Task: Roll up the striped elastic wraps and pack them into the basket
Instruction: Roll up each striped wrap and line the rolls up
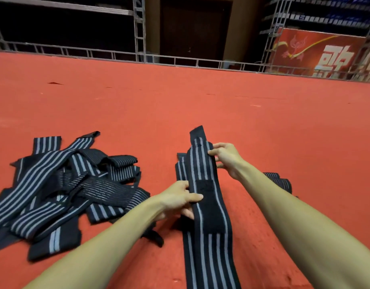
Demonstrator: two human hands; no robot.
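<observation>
Red carpet (pixel 180 101) lies under everything. One wrap (pixel 202 163) runs lengthwise between the hands, probably pulled flat so it rolls evenly. At its near edge the left hand (pixel 177 202) pinches beside the black patch (pixel 205 188), thumb on top; the right hand (pixel 227 157) pinches the far edge, fingers curled. Loose wraps sit heaped in a pile (pixel 65 184) to the left, within reach. No basket shows.

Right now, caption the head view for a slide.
Left hand and right hand pinch a black grey-striped elastic wrap over red carpet, beside a pile of wraps.
</observation>
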